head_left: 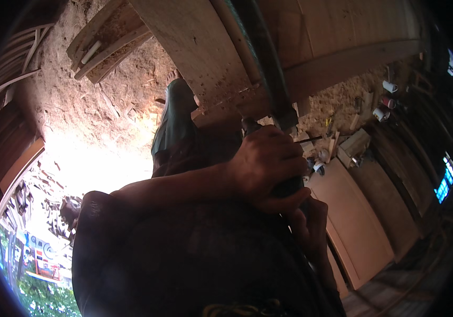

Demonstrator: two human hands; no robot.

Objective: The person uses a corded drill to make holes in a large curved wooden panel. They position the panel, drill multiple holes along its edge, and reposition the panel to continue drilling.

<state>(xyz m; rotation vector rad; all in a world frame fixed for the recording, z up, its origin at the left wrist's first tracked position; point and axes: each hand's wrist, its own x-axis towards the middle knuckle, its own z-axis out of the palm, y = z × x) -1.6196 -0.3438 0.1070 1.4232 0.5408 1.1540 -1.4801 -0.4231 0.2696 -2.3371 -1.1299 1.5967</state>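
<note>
Head view: left forearm [184, 183] crosswise, left hand [269, 165] clenches a dark tool [290, 187]; right hand [313, 224], curled below, grip unclear.

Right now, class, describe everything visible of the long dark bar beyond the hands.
The long dark bar looks metallic, with a faint greenish tint along one edge. It slants from the picture's upper edge across wooden boards, ending in a blockish piece just beyond the left hand. Whether that hand touches it is unclear.

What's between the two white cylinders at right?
A reddish cylinder, between the upper white cylinder and lower white cylinder; shows in the head view.
</note>
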